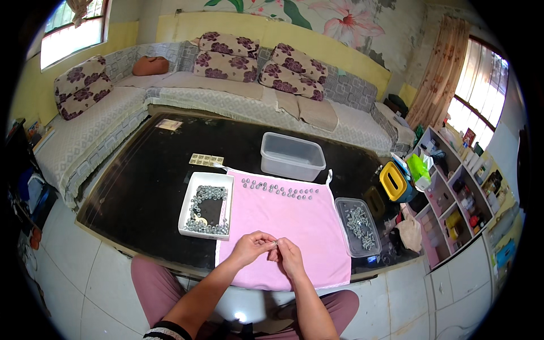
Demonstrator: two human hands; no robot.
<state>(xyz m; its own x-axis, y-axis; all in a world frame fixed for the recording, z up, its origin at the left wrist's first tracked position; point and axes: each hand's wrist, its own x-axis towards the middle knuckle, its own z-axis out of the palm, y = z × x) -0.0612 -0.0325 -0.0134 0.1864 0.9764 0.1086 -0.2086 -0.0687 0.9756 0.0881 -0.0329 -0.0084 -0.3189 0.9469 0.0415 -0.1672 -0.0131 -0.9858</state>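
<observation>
Over the near part of a pink cloth, my left hand and my right hand meet fingertip to fingertip. Both are closed in a pinch around a small metal fastener, mostly covered by the fingers. Left of the cloth, a white box contains many loose metal nuts. To the right, a clear plastic tray has a heap of small metal bolts. Small metal pieces stand in two rows along the cloth's far part.
The cloth lies on a dark, glossy table. Beyond it stands an empty clear plastic tub, with a card of small squares to its left. A yellow and blue container sits at the right edge, beside a shelf unit.
</observation>
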